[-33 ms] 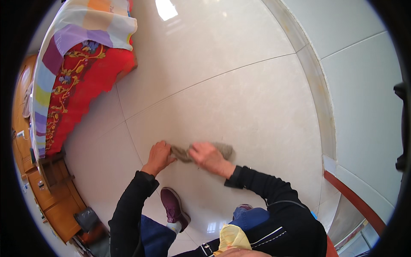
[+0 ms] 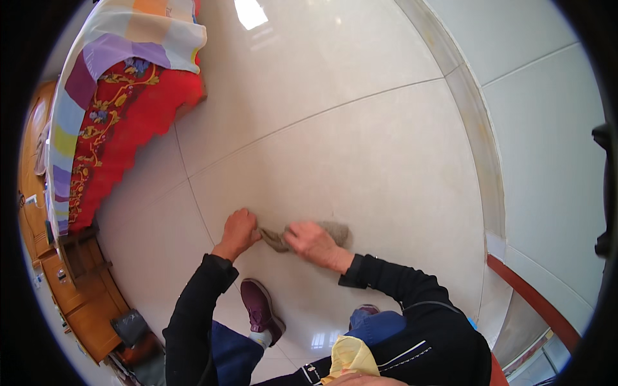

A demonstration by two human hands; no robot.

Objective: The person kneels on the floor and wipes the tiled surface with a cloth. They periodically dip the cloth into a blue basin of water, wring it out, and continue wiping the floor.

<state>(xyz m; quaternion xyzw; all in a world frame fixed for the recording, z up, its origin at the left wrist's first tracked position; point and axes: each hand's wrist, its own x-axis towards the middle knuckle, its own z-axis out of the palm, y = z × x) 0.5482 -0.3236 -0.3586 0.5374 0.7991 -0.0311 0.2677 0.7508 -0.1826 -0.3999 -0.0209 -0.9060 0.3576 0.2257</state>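
Two grips (image 2: 237, 231) (image 2: 313, 242) on brown cloth (image 2: 337, 233), tiled floor (image 2: 360, 154)

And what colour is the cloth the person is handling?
Dull greyish brown; the cloth shows best in the head view.

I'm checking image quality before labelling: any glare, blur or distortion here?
Head view: bright glare on the floor, top and bottom; same view: right hand and rag look slightly blurred; head view again: straight edges bow near the dark round rim.
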